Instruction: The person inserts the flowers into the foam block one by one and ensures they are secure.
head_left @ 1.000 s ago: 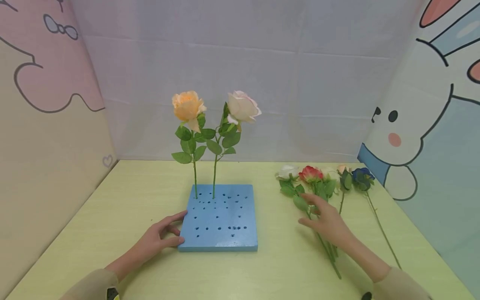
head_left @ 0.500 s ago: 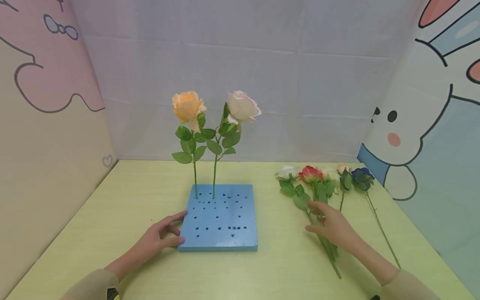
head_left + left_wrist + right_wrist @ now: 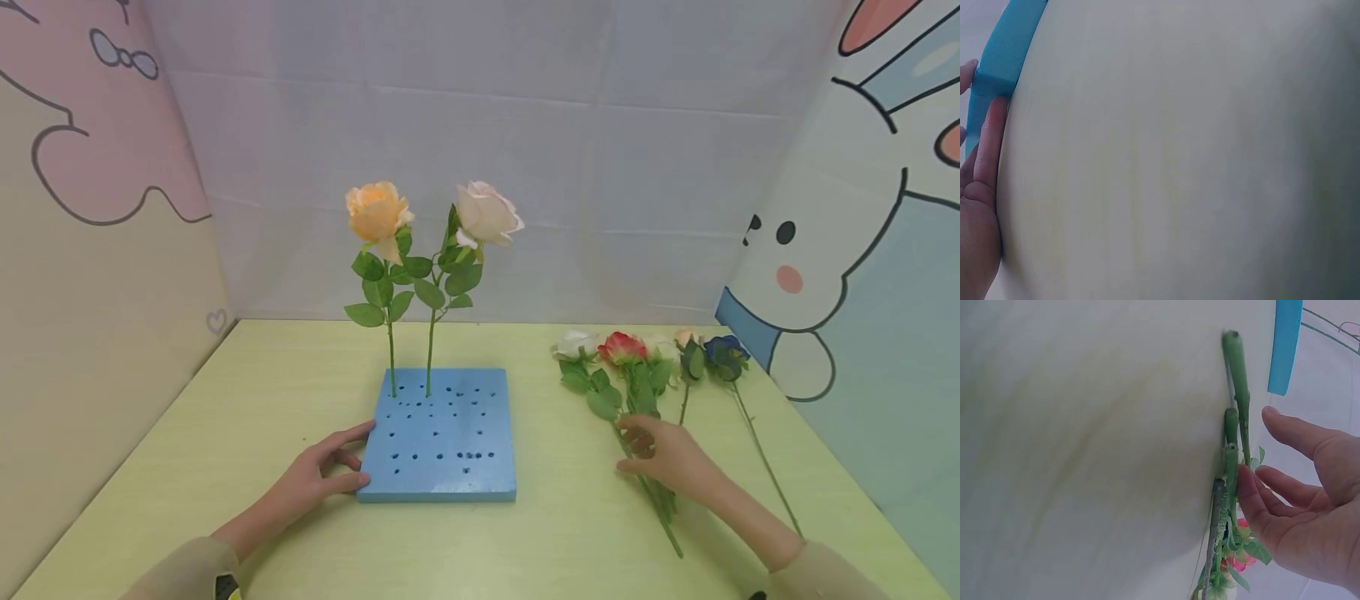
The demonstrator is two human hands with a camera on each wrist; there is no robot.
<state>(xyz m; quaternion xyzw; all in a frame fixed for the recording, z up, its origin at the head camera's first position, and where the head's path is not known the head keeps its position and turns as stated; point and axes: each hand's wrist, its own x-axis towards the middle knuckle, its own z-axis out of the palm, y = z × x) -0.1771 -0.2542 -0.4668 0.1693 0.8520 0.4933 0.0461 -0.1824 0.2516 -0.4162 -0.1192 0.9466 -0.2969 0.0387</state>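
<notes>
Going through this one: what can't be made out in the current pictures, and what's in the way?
- Head view: lower ends of the two upright stems, hidden inside the blue board.
- Head view: much of the peach flower, behind a green leaf.
- Head view: parts of the lying stems, covered by the right hand.
- Left wrist view: part of the left hand, cut off by the left edge.

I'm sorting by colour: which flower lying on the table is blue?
The dark blue flower, rightmost; the white flower, red flower, cream flower and peach flower lie left of it.
</notes>
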